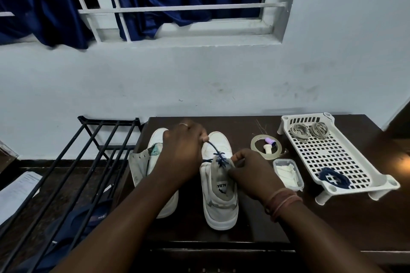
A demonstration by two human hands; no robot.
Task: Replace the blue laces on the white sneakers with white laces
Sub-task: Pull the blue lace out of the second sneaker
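Two white sneakers stand side by side on the dark table, toes pointing away from me. The right sneaker (219, 186) still has a blue lace (218, 157) threaded through its lower eyelets. My left hand (183, 150) pinches one end of that lace above the toe and holds it taut. My right hand (248, 170) grips the sneaker's tongue and upper at the right side. The left sneaker (155, 155) has no lace and its tongue hangs open; my left arm hides much of it. Two coiled pale laces (308, 131) and a loose blue lace (335, 178) lie in a white perforated tray (328, 153).
A roll of clear tape (258, 147) with a small purple-capped spool (269, 143) inside it lies right of the sneakers. A small clear box (297, 178) of white material sits beside the tray. A black metal rack (88, 162) stands left of the table, papers (17, 190) below it.
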